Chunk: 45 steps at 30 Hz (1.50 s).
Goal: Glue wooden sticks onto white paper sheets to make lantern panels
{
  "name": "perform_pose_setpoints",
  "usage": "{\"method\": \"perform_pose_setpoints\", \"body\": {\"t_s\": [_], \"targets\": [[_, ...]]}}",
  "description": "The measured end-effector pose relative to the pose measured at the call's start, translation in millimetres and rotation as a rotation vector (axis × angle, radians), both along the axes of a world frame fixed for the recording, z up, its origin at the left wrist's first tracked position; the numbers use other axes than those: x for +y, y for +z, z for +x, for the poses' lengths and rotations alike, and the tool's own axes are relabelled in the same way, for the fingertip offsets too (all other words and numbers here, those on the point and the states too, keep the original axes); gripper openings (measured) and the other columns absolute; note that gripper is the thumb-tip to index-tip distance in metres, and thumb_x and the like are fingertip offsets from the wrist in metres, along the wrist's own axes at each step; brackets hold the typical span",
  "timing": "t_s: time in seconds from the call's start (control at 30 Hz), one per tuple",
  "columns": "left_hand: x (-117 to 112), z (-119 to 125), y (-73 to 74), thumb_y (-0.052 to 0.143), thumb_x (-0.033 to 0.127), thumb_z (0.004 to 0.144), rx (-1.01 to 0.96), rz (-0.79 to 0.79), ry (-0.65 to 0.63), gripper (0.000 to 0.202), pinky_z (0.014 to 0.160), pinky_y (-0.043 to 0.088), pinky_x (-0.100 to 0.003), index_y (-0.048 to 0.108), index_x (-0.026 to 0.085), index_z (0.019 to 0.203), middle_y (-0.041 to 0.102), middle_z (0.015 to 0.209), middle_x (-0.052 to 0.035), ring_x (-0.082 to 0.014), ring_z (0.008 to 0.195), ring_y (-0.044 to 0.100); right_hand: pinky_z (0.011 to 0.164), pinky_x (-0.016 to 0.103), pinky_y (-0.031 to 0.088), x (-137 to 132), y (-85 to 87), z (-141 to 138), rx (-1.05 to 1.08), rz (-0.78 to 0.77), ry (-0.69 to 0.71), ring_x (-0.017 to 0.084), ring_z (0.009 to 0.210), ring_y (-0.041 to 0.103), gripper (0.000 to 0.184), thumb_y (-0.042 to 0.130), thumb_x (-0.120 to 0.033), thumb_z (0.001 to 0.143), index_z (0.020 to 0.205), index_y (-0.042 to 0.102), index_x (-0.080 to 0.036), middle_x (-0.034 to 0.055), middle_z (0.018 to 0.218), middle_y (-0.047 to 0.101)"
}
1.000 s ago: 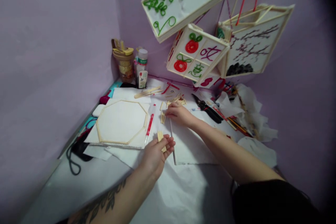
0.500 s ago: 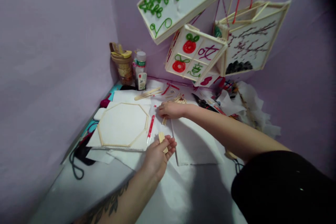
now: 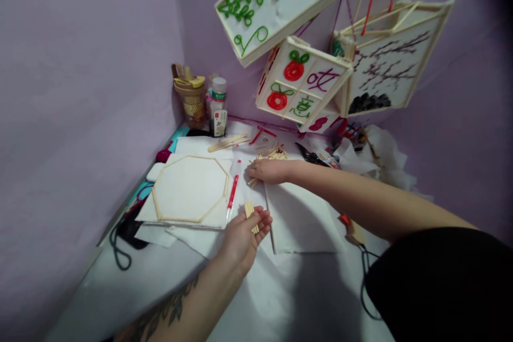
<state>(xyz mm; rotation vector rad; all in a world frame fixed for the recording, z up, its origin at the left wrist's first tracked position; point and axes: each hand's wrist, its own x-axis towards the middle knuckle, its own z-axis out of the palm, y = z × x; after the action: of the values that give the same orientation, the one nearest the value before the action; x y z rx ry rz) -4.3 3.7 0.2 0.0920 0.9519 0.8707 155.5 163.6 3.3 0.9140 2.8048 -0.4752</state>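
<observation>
My left hand [image 3: 243, 238] is closed around a small bundle of short wooden sticks [image 3: 251, 215], held side by side between thumb and fingers, palm up. Farther back, my right hand [image 3: 267, 170] reaches down to the table with its fingers bent together. Under its fingertips lie a few loose sticks [image 3: 253, 183]; what the fingers pinch, if anything, is hidden. Just behind that hand is a pile of short sticks [image 3: 274, 152]. Left of both hands, an octagon frame of sticks [image 3: 157, 204] rests on a white sheet [image 3: 192, 187].
A red pen-like item [image 3: 233, 192] in clear wrapping lies between the octagon and my hands. A white board [image 3: 304, 224] is on the right, with black-handled pliers [image 3: 308, 154] behind. Decorated lanterns [image 3: 304, 83] hang overhead. A cup [image 3: 190, 101] and bottle [image 3: 218, 91] stand at the back.
My right hand has shifted slightly to the right, and more of the stick pile shows behind it. My left hand keeps its bundle nearly still. The view has turned a little.
</observation>
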Motion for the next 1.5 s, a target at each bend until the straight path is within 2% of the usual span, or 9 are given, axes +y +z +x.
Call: {"method": "perform_pose_setpoints", "body": {"t_s": [0.13,0.3,0.47,0.6,0.73,1.0,1.2,1.37,1.5], "targets": [[0,0,-1.5,0.071,0.008,0.08,-0.008,-0.013,-0.005,0.016,0.072,0.053,-0.024,0.062,0.01,0.092,0.07,0.083,-0.0094,-0.0126,0.073,0.068,0.081,0.033,0.042,2,2.9,4,0.115,-0.028,-0.152,0.02,0.08,0.055,0.012,0.062,-0.007,0.078,0.075,0.062,-0.019,0.0058,0.083,0.065],[0,-1,0.6,0.073,0.011,0.079,-0.003,0.008,0.014,0.016,0.074,0.053,-0.024,0.062,0.011,0.091,0.072,0.088,-0.0101,-0.0142,0.078,0.069,0.073,0.03,0.043,-15,24.1,3,0.327,-0.03,-0.464,0.017,0.075,0.055,0.007,0.057,-0.011,0.08,0.08,0.059,-0.017,0.0045,0.083,0.063],[-2,4,-0.4,0.069,0.013,0.082,-0.046,0.073,0.114,0.013,0.084,0.053,-0.028,0.066,0.013,0.094,0.072,0.105,-0.0104,-0.0171,0.093,0.069,0.054,0.025,0.042,-93,30.2,-4,0.468,-0.193,-0.646,0.013,0.056,0.052,0.011,0.056,-0.026,0.085,0.076,0.055,-0.02,-0.0014,0.065,0.058],[-11,11,-4.3,0.076,0.021,0.076,-0.158,0.16,0.069,0.022,0.094,0.051,-0.032,0.068,0.015,0.096,0.071,0.11,-0.0111,-0.0226,0.108,0.065,0.054,0.027,0.044,-158,9.7,-12,0.71,-0.497,-0.973,0.016,0.059,0.056,0.009,0.061,-0.031,0.081,0.081,0.058,-0.022,0.0011,0.071,0.064],[-20,15,-6.4,0.081,0.027,0.072,-0.182,0.155,-0.025,0.03,0.1,0.049,-0.037,0.069,0.014,0.097,0.071,0.109,-0.0121,-0.0272,0.115,0.062,0.057,0.03,0.045,-187,-10.2,-20,0.834,-0.546,-1.082,0.019,0.066,0.06,0.021,0.071,-0.032,0.075,0.09,0.057,-0.025,0.0015,0.075,0.065],[-17,13,-0.8,0.089,0.031,0.062,-0.151,0.171,-0.106,0.045,0.087,0.052,-0.031,0.069,0.012,0.098,0.071,0.109,-0.0131,-0.0279,0.111,0.063,0.061,0.032,0.049,-195,-1.4,-21,0.959,-0.555,-1.079,0.018,0.068,0.06,0.035,0.067,-0.02,0.075,0.107,0.053,-0.025,0.0033,0.086,0.064],[-10,7,1.3,0.088,0.025,0.063,-0.037,0.115,-0.122,0.049,0.059,0.047,-0.021,0.066,0.012,0.105,0.071,0.101,-0.0116,-0.0248,0.097,0.068,0.084,0.044,0.052,-196,5.3,-17,0.85,-0.257,-0.79,0.026,0.1,0.059,0.039,0.068,-0.013,0.076,0.11,0.057,-0.029,0.01,0.108,0.061],[-7,6,-0.1,0.083,0.018,0.066,-0.037,0.105,-0.098,0.039,0.064,0.049,-0.023,0.065,0.012,0.099,0.071,0.1,-0.0115,-0.0254,0.1,0.068,0.091,0.044,0.052,-194,-1.8,-12,0.827,-0.153,-0.626,0.026,0.112,0.057,0.057,0.072,-0.017,0.079,0.13,0.051,-0.03,0.0124,0.12,0.06],[-8,5,-2.4,0.083,0.018,0.065,-0.048,0.099,-0.082,0.041,0.071,0.052,-0.026,0.064,0.011,0.1,0.071,0.102,-0.0125,-0.0254,0.1,0.067,0.083,0.038,0.055,-193,-7.9,-11,0.831,0.026,-0.592,0.023,0.102,0.061,0.05,0.063,-0.006,0.083,0.127,0.052,-0.026,0.0105,0.113,0.064]]}}
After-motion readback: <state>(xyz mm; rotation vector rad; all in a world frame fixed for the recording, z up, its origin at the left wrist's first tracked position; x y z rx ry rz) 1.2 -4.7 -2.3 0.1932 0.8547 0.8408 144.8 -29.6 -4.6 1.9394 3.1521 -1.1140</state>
